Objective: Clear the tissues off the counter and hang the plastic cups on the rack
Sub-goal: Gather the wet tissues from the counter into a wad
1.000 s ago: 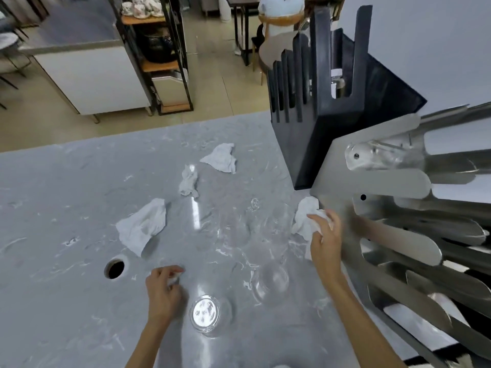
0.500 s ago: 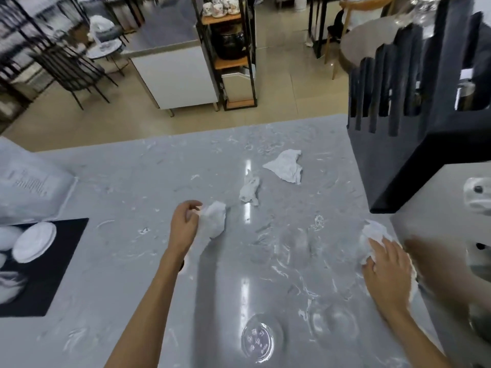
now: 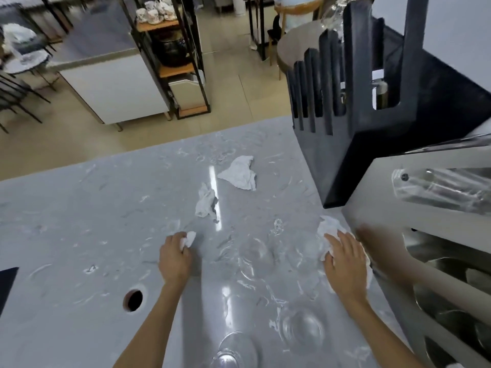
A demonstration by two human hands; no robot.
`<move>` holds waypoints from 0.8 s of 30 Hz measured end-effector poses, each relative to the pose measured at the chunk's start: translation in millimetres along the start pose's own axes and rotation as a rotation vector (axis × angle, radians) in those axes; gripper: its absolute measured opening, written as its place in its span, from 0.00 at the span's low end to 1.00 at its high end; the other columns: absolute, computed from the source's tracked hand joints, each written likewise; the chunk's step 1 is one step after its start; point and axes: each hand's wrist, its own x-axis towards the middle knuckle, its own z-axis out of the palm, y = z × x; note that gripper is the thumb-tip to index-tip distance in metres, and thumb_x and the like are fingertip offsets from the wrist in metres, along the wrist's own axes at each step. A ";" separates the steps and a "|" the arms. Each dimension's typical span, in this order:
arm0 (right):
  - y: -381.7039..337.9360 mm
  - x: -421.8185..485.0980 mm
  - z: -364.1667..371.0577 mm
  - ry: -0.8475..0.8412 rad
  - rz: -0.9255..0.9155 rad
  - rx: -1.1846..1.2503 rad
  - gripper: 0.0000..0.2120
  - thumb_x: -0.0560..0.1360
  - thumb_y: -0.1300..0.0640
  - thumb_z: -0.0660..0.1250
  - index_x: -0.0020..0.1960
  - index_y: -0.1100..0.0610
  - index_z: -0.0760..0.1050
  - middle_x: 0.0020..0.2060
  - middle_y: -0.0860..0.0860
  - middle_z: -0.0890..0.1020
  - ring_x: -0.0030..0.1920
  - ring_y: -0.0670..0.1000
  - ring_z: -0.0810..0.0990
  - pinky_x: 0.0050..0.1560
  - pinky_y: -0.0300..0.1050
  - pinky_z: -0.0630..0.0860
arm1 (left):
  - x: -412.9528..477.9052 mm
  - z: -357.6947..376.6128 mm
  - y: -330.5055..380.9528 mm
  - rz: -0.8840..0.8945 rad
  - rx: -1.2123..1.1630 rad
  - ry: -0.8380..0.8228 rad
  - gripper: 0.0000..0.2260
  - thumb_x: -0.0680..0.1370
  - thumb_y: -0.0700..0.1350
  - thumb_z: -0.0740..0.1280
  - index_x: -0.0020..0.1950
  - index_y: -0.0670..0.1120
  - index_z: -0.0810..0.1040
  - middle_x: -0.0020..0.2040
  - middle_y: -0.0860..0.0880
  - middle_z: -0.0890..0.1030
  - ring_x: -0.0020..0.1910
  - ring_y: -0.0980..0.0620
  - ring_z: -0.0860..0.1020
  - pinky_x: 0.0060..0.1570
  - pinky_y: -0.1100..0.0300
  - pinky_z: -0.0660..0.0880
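Observation:
My left hand [image 3: 174, 258] is closed around a crumpled white tissue [image 3: 189, 239] on the grey marble counter [image 3: 66, 221]. My right hand [image 3: 345, 264] lies flat over another white tissue [image 3: 328, 227] beside the steel rack [image 3: 377, 197]. Two more tissues lie farther back: a small one [image 3: 204, 200] and a larger one [image 3: 240, 172]. Several clear plastic cups stand on the counter: one between my hands [image 3: 255, 254], one at lower right [image 3: 303, 329], one at the bottom edge [image 3: 233, 353]. A clear cup [image 3: 441, 188] hangs on the rack.
A round hole [image 3: 133, 300] is set in the counter at my lower left. A black slotted holder [image 3: 372, 102] stands at the back right. The steel rack's prongs fill the right side. Beyond the counter are a floor, shelves and a white cabinet.
My left hand has balled its tissue up into the fist and pulled it nearer. My right hand stays pressed on the tissue by the rack. The view has shifted.

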 end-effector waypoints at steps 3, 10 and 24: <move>2.7 -0.4 5.9 0.008 0.007 0.013 0.20 0.72 0.65 0.69 0.64 0.59 0.79 0.66 0.61 0.78 0.68 0.65 0.74 0.69 0.64 0.69 | 36.7 -13.4 33.9 -0.086 0.013 -0.010 0.10 0.72 0.45 0.57 0.39 0.44 0.77 0.37 0.44 0.80 0.43 0.37 0.80 0.41 0.52 0.73; 1.5 1.9 7.6 -0.010 0.022 0.014 0.22 0.69 0.66 0.73 0.63 0.59 0.80 0.66 0.60 0.79 0.68 0.64 0.74 0.69 0.63 0.69 | 95.0 11.9 99.6 -0.046 0.088 -0.144 0.16 0.81 0.46 0.58 0.66 0.43 0.74 0.65 0.37 0.75 0.66 0.36 0.70 0.60 0.44 0.70; 10.9 2.4 22.2 0.047 0.015 -0.006 0.23 0.71 0.58 0.63 0.64 0.55 0.79 0.67 0.57 0.78 0.69 0.61 0.73 0.71 0.58 0.66 | 81.5 57.1 94.2 0.097 -0.037 -0.010 0.19 0.75 0.36 0.71 0.65 0.40 0.74 0.64 0.37 0.71 0.53 0.41 0.75 0.50 0.56 0.70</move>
